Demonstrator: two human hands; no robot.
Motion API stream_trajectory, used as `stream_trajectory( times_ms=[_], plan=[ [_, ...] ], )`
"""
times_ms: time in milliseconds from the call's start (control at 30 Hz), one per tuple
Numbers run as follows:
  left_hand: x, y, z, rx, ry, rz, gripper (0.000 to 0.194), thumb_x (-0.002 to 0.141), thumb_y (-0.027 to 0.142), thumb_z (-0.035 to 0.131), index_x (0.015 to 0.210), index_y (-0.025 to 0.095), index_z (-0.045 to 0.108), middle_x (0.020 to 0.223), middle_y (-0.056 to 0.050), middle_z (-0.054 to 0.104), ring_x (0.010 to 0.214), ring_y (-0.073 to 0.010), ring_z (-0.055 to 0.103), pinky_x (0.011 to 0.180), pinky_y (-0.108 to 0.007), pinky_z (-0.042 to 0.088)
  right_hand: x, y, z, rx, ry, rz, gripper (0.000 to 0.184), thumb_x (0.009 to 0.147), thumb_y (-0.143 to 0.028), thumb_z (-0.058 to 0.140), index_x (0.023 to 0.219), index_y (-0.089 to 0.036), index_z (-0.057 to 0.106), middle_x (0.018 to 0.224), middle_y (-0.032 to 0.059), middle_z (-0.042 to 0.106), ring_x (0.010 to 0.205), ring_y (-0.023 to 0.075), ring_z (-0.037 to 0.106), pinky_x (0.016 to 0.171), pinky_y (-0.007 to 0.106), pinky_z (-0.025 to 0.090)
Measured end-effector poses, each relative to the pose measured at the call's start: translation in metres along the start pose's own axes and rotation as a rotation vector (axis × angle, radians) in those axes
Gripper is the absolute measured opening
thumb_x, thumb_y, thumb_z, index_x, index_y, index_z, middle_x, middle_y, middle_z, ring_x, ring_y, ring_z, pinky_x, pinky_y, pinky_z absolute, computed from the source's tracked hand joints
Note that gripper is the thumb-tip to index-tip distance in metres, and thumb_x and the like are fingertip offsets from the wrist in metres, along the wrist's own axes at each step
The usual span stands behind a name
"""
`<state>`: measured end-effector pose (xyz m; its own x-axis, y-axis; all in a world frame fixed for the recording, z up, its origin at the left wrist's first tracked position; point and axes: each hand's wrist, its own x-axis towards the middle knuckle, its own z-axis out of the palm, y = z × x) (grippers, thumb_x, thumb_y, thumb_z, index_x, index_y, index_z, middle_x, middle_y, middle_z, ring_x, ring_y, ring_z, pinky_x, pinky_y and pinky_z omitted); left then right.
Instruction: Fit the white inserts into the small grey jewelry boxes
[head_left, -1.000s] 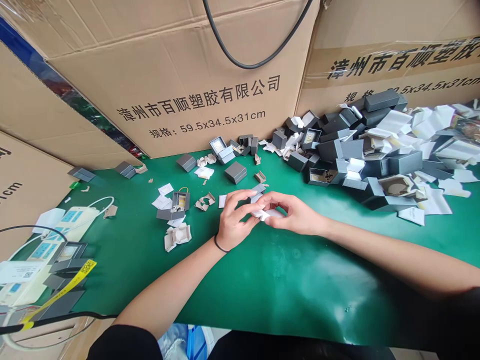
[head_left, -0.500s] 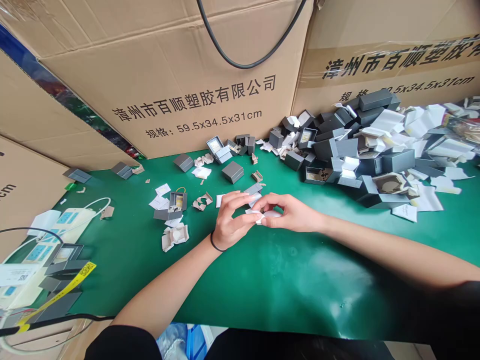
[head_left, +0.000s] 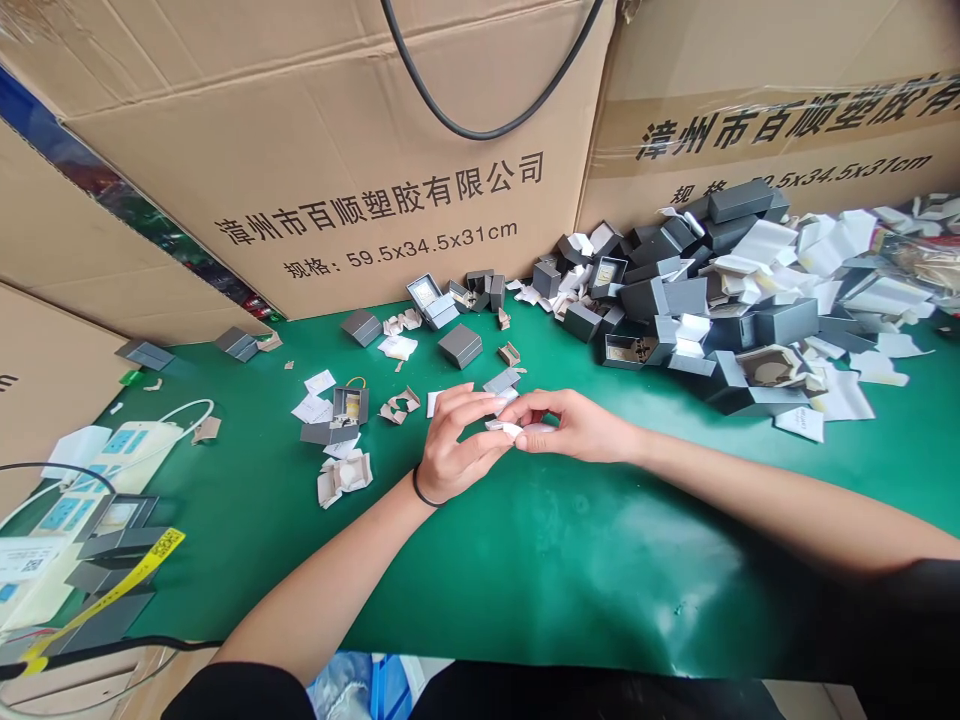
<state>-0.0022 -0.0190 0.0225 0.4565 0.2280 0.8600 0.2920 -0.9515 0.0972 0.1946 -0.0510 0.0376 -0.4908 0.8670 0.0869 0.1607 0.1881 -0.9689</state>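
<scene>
My left hand (head_left: 459,445), with a black band at the wrist, pinches a small white folded piece (head_left: 504,428) that looks like paper or card. From the other side my right hand (head_left: 564,425) has its thumb and fingers closed on the same white piece. Fingers cover much of it, so its full shape is hidden. Just beyond the fingertips lies a small grey box (head_left: 502,381), partly covered by my hands. A closed grey box (head_left: 460,346) sits farther back. Left of my left hand is an open grey box (head_left: 349,408) among paper slips.
A heap of grey boxes and white paper (head_left: 697,300) fills the back right. Large cardboard cartons (head_left: 337,150) wall off the rear. Torn card inserts (head_left: 344,478) lie on the green table (head_left: 600,580). At left is a white power strip (head_left: 112,460) with cables.
The white piece has turned slightly between my fingers and looks flatter. Both hands stay together in nearly the same place; the whole view has shifted a little.
</scene>
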Motion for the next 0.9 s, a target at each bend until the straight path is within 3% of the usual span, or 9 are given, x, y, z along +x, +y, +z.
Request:
stream_trajectory(
  times_ms=[233, 433, 600, 767, 900],
  plan=[
    [-0.0008, 0.0028, -0.0002, 0.011, -0.003, -0.003, 0.018, 0.073, 0.016, 0.072, 0.084, 0.027, 0.063, 0.096, 0.004, 0.068, 0.095, -0.0142, 0.062, 0.099, -0.047, 0.044, -0.0002, -0.0012, -0.0008, -0.030, -0.008, -0.018, 0.036, 0.078, -0.044, 0.064, 0.099, -0.015, 0.064, 0.091, 0.0042, 0.066, 0.077, 0.0132, 0.056, 0.071, 0.027, 0.046],
    [0.0045, 0.0016, -0.0011, 0.002, 0.027, -0.029, 0.017, 0.072, 0.014, 0.071, 0.080, 0.022, 0.058, 0.099, 0.000, 0.068, 0.094, -0.0159, 0.063, 0.094, -0.047, 0.048, 0.0007, -0.0031, -0.0040, 0.044, -0.023, 0.010, 0.040, 0.089, -0.044, 0.047, 0.110, -0.013, 0.060, 0.103, 0.0073, 0.063, 0.086, 0.0140, 0.056, 0.077, 0.029, 0.045],
    [0.0020, -0.0027, 0.0007, 0.005, 0.032, -0.147, 0.019, 0.076, 0.021, 0.068, 0.091, 0.022, 0.055, 0.107, -0.005, 0.063, 0.101, -0.0186, 0.060, 0.091, -0.043, 0.050, 0.0018, -0.0062, -0.0066, 0.287, -0.030, 0.128, 0.045, 0.086, -0.047, 0.052, 0.116, -0.014, 0.055, 0.096, 0.0057, 0.064, 0.079, 0.0112, 0.056, 0.071, 0.026, 0.046],
    [-0.0009, -0.0020, 0.0029, -0.052, 0.050, -0.240, 0.049, 0.078, 0.045, 0.063, 0.115, 0.020, 0.044, 0.116, -0.013, 0.057, 0.110, -0.0241, 0.055, 0.091, -0.046, 0.048, 0.0020, -0.0085, -0.0091, 0.547, 0.016, 0.171, 0.044, 0.079, -0.041, 0.066, 0.116, -0.018, 0.055, 0.105, 0.0068, 0.066, 0.083, 0.0119, 0.060, 0.073, 0.025, 0.048],
    [-0.0015, -0.0012, 0.0027, 0.018, 0.060, -0.226, 0.023, 0.079, 0.035, 0.063, 0.096, 0.022, 0.055, 0.113, -0.008, 0.058, 0.107, -0.0220, 0.056, 0.094, -0.045, 0.046, 0.0019, -0.0055, -0.0077, 0.762, 0.116, 0.186, 0.039, 0.077, -0.036, 0.068, 0.111, -0.022, 0.057, 0.106, 0.0051, 0.066, 0.089, 0.0140, 0.063, 0.081, 0.029, 0.050]
  ],
)
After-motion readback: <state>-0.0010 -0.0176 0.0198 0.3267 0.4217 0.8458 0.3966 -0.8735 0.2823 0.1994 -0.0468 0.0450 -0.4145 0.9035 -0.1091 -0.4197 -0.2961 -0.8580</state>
